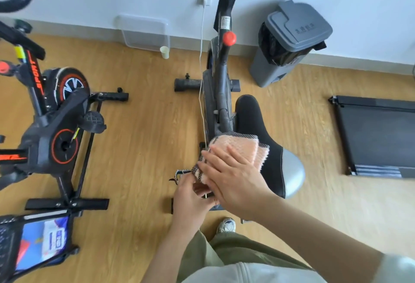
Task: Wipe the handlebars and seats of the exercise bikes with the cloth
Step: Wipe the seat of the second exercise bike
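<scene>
Grey bin [289,40] beyond the seat [269,163], second bike [51,121] to its left. My right hand [233,179] presses the cloth [238,148] flat-fingered onto the seat's left side; my left hand [190,197] pinches its hanging corner.

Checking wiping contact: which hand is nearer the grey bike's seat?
Right. The right hand presses the pink cloth flat onto the seat; the left hand pinches the cloth's hem off the seat's left side.
</scene>
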